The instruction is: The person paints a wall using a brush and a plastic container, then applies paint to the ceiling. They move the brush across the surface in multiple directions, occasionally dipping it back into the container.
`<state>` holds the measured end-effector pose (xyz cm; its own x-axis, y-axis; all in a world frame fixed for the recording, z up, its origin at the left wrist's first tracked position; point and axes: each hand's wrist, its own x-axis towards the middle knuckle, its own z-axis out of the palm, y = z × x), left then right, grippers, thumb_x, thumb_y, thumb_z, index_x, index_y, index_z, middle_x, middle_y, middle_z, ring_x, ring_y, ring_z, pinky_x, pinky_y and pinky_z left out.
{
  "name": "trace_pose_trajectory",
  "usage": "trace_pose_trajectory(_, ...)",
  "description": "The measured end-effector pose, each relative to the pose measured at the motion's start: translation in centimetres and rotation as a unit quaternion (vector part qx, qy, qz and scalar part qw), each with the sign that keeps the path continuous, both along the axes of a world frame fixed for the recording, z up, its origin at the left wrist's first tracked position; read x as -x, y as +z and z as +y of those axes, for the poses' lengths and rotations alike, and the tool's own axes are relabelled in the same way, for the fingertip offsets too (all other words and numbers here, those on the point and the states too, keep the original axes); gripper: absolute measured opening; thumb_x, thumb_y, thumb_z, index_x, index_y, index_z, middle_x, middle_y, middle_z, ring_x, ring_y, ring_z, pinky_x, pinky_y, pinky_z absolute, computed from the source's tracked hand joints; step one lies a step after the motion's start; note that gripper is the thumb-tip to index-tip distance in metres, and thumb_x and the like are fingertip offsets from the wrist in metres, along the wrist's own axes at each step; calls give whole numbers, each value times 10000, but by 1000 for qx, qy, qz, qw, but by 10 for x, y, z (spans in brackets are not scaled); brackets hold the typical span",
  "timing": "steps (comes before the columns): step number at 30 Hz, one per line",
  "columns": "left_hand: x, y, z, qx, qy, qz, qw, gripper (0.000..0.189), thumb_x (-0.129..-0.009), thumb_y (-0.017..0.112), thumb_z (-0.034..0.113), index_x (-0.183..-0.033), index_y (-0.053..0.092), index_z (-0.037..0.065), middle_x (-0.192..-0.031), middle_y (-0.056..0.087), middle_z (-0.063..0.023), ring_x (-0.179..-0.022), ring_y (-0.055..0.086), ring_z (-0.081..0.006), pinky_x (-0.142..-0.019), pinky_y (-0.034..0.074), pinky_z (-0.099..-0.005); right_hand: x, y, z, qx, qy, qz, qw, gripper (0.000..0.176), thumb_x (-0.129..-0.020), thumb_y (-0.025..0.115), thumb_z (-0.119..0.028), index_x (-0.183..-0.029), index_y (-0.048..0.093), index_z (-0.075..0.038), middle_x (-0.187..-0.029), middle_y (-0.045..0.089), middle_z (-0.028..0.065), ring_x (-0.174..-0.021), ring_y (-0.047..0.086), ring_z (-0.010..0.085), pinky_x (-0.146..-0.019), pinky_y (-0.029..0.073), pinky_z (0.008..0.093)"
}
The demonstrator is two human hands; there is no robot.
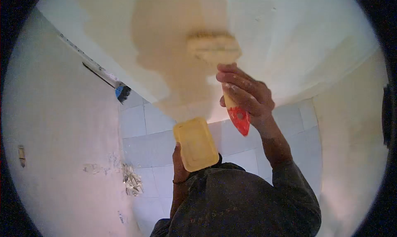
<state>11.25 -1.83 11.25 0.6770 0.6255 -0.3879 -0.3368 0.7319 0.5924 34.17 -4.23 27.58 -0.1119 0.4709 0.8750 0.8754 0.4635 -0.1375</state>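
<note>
My right hand [244,90] grips a wide paintbrush [215,49] by its pale handle, whose end is red with a hole in it. The bristles are raised against the cream wall [269,38] in front of me, and the brush head looks slightly blurred. Down at waist height, my left hand [179,164] holds a yellow rectangular plastic tub [195,144] by its left side, thumb at the rim. Most of the left fingers are hidden behind the tub. A shadow of my head falls on the wall around the brush.
A broom [121,92] with blue and black bristles leans in the corner at left. Pale scraps [131,181] lie piled at the foot of the left wall [74,125], which has a switch plate [22,155]. Light tiles [153,150] cover the floor. A dark object [386,117] shows at far right.
</note>
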Motion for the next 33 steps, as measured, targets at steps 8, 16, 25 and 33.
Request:
trace_pose_trajectory(8, 34, 14, 5, 18, 8, 3, 1000, 492, -875, 286, 382, -1181, 327, 0, -1109, 462, -136, -992, 490, -221, -817, 433, -351, 24, 91, 32, -226, 49, -127, 965, 252, -610, 607, -73, -840, 546, 12, -890, 564, 162, -840, 566, 329, -739, 475, 426)
trace_pose_trajectory(16, 56, -9, 3, -38, 36, -7, 999, 438, -869, 322, 360, -1202, 315, 75, -1146, 433, -100, -1032, 455, -233, -843, 412, -399, 49, -5, -39, -10, -35, -81, 996, 213, -653, 607, -73, -853, 551, -24, -947, 564, 136, -881, 557, 305, -744, 471, 424)
trace_pose_trajectory(25, 85, -2, 17, -102, 165, 72, 978, 506, -850, 316, 422, -1220, 300, 77, -1158, 430, -97, -1047, 443, -232, -855, 396, -396, 57, -158, -62, 186, -96, 38, 977, 295, -641, 635, -100, -899, 498, -56, -957, 567, 103, -871, 572, 229, -687, 495, 317)
trace_pose_trajectory(33, 86, -39, 6, -85, 208, 118, 967, 490, -845, 349, 408, -1213, 313, 86, -1149, 433, -89, -1041, 444, -234, -849, 401, -396, 47, -318, -45, 245, -180, 378, 875, 102, -731, 572, -127, -796, 537, -56, -802, 556, 107, -701, 570, 244, -585, 463, 308)
